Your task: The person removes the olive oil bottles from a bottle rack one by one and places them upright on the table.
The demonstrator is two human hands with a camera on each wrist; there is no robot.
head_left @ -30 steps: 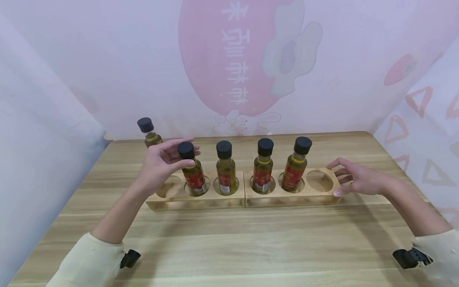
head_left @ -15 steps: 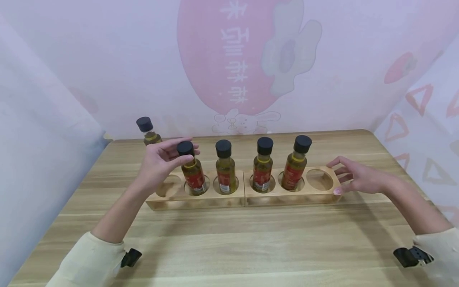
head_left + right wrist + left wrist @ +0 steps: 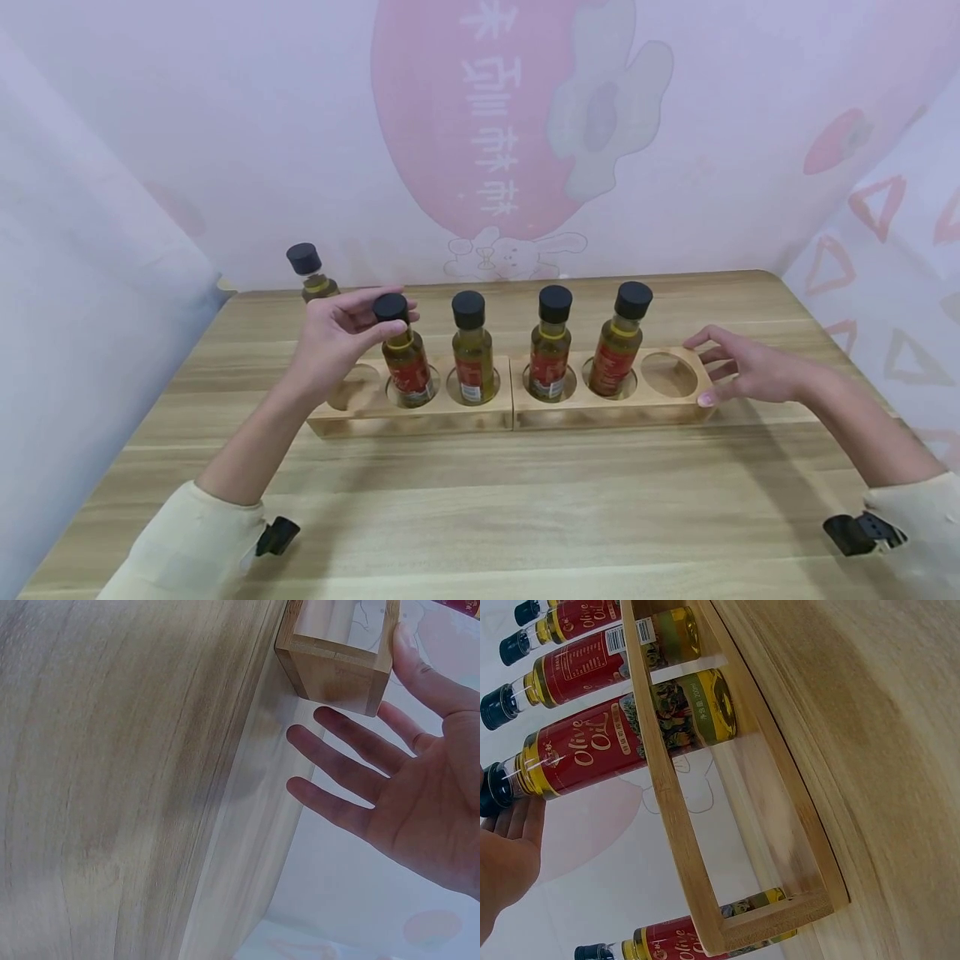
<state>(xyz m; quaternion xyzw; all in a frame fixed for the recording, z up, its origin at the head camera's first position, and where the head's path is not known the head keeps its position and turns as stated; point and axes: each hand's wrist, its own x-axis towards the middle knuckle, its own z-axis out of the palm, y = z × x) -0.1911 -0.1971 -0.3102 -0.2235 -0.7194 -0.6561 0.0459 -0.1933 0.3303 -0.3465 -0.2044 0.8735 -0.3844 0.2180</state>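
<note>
Bottle (image 3: pixel 408 371) found upright in the middle hole of the left rack (image 3: pixel 442 406), its base ringed by wood, its long axis square to the rack's run. We note the left hand (image 3: pixel 330 335) is much the nearer, grasping the bottle at the cap (image 3: pixel 391 308), thumb on the near side, fingers behind. The right hand (image 3: pixel 738 367) is well apart, gripping the outer end of the right rack (image 3: pixel 641 401) between thumb and index finger, other fingers extended. The two racks stand end to end across the desk (image 3: pixel 480 500), between the hands. We find the next bottle (image 3: pixel 472 375) just to the right, parallel and not touching. A loose bottle (image 3: pixel 318 286) stands behind the left rack, near its left end, partly hidden by the left hand. In our judgement the upright axis governs: the hole limits sideways travel, so the bottle runs free only along its length.
</note>
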